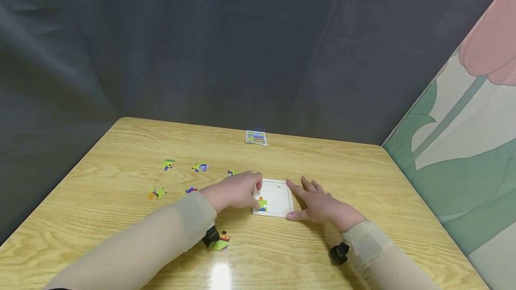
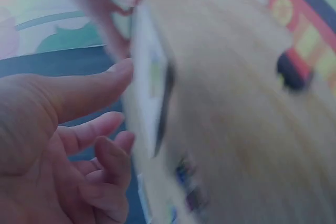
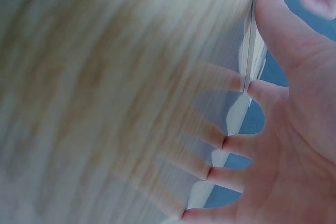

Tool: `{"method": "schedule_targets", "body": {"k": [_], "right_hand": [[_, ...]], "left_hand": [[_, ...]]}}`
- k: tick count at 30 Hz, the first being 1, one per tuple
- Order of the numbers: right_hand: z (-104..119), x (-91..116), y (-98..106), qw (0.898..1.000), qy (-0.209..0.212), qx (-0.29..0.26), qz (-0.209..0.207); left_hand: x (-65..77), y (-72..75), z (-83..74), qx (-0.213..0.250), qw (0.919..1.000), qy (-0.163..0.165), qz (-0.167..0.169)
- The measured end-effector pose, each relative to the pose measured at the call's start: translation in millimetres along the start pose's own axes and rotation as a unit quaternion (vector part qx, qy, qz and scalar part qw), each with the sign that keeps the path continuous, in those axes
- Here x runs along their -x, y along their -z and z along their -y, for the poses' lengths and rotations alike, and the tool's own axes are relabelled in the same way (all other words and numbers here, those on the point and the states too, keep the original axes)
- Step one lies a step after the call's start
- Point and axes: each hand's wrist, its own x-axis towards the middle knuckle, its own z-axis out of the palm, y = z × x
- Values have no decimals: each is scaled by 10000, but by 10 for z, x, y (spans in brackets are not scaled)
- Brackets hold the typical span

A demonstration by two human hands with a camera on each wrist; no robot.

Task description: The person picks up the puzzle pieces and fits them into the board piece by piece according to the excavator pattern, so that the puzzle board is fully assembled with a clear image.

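Note:
A white square puzzle tray (image 1: 279,200) lies on the table between both hands. In its near left corner sits a green and blue jigsaw piece (image 1: 262,206) with an orange knob. My left hand (image 1: 237,190) hovers over the tray's left side, thumb near that piece. The left wrist view shows the thumb and loosely bent fingers apart, with nothing between them. My right hand (image 1: 320,205) is spread at the tray's right side. Its thumb touches the near right corner and its index finger the far right one, while the other fingertips rest on the table.
Loose jigsaw pieces lie left of the tray, among them a green one (image 1: 168,164), a green and blue one (image 1: 199,168) and an orange and green one (image 1: 157,193). Another piece (image 1: 221,242) is near the left wrist. A printed picture card (image 1: 256,138) lies at the back edge.

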Motion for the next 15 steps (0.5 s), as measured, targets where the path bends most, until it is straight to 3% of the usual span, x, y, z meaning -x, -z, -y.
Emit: {"method": "schedule_targets", "body": {"k": [4, 8, 15], "right_hand": [[-16, -6, 11, 10000, 14, -26, 6], [-26, -13, 19, 10000, 14, -52, 1], [-48, -14, 0, 9999, -63, -51, 98]], "left_hand": [[224, 220, 93, 227, 9997, 77, 58], [503, 399, 232, 292, 9987, 416, -27], [1060, 457, 510, 289, 9969, 734, -46]]}}
